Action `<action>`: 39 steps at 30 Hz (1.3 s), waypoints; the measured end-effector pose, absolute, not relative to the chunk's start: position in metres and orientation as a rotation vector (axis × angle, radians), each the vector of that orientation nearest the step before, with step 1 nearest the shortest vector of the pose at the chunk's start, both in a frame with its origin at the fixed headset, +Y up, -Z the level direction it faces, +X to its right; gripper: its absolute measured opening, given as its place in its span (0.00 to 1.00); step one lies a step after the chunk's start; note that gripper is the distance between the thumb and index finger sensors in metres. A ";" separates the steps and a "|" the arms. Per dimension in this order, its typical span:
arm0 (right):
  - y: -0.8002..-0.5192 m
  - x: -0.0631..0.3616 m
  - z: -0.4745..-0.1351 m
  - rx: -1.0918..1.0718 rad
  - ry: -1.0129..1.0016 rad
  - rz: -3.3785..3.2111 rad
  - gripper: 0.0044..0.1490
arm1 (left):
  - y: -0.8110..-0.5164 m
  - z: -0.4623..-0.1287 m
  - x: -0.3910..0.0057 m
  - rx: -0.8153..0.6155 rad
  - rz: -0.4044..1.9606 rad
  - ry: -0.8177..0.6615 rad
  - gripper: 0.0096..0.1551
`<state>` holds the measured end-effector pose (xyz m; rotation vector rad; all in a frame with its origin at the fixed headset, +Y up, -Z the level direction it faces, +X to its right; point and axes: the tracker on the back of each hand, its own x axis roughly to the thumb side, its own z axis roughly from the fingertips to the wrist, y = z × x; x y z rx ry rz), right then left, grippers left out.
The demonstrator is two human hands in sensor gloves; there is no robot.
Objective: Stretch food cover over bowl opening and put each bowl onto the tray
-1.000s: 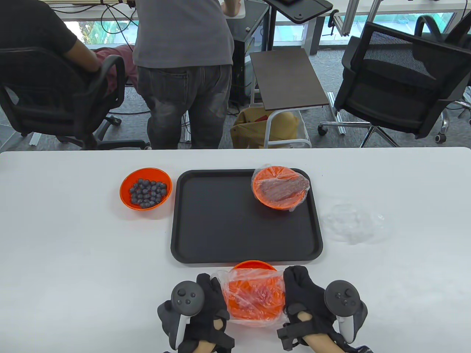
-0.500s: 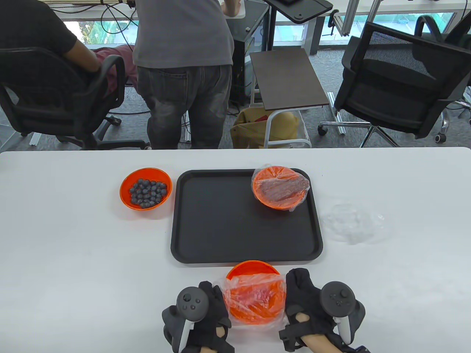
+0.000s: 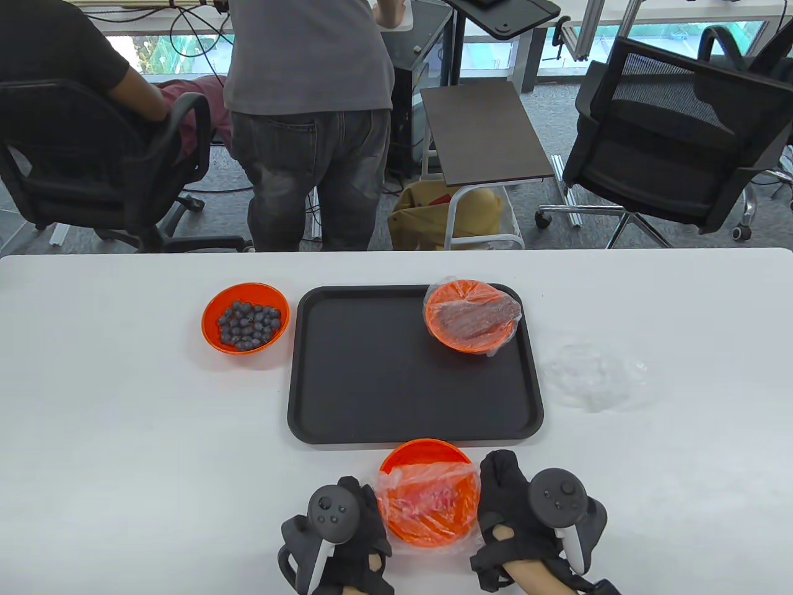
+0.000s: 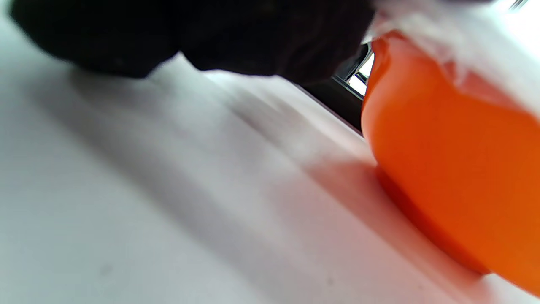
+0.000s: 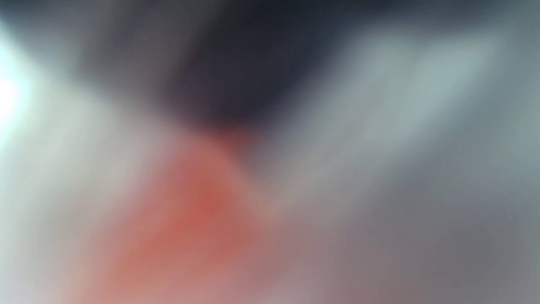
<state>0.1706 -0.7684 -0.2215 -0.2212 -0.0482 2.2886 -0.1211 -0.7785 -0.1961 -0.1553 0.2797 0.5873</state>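
Observation:
An orange bowl (image 3: 426, 457) with reddish food stands at the table's front edge, just before the black tray (image 3: 372, 372). A clear food cover (image 3: 430, 496) lies crumpled over its near part; the far rim is bare. My left hand (image 3: 364, 499) grips the cover at the bowl's left side, my right hand (image 3: 495, 486) at its right side. In the left wrist view my fingers (image 4: 253, 38) sit beside the bowl's wall (image 4: 443, 169) under the cover's edge (image 4: 464, 46). The right wrist view is only an orange and grey blur.
A covered orange bowl (image 3: 472, 315) stands in the tray's far right corner. An uncovered bowl of blueberries (image 3: 246, 317) sits left of the tray. A spare clear cover (image 3: 591, 372) lies right of the tray. People and chairs are beyond the table's far edge.
Both hands have drawn in closer to the bowl's sides. The cover has bunched narrower and slid toward me, baring more of the bowl's far rim.

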 end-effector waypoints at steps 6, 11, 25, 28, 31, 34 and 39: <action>-0.772 0.171 -0.227 -0.268 0.011 2.298 0.29 | -0.781 -0.200 -0.123 -0.182 0.599 0.299 0.29; -0.777 0.173 -0.234 -0.332 0.090 2.280 0.29 | -0.783 -0.204 -0.124 -0.205 0.607 0.309 0.29; -0.781 0.173 -0.248 -0.299 0.185 2.308 0.28 | -0.788 -0.220 -0.129 -0.258 0.626 0.319 0.28; -0.784 0.175 -0.253 -0.257 0.239 2.258 0.28 | -0.790 -0.226 -0.131 -0.291 0.664 0.296 0.28; -0.787 0.177 -0.258 -0.209 0.301 2.208 0.30 | -0.793 -0.230 -0.135 -0.322 0.696 0.295 0.28; -0.789 0.178 -0.263 -0.175 0.337 2.170 0.31 | -0.794 -0.233 -0.136 -0.335 0.707 0.291 0.28; -0.789 0.176 -0.269 -0.119 0.351 2.167 0.29 | -0.794 -0.239 -0.137 -0.354 0.705 0.275 0.27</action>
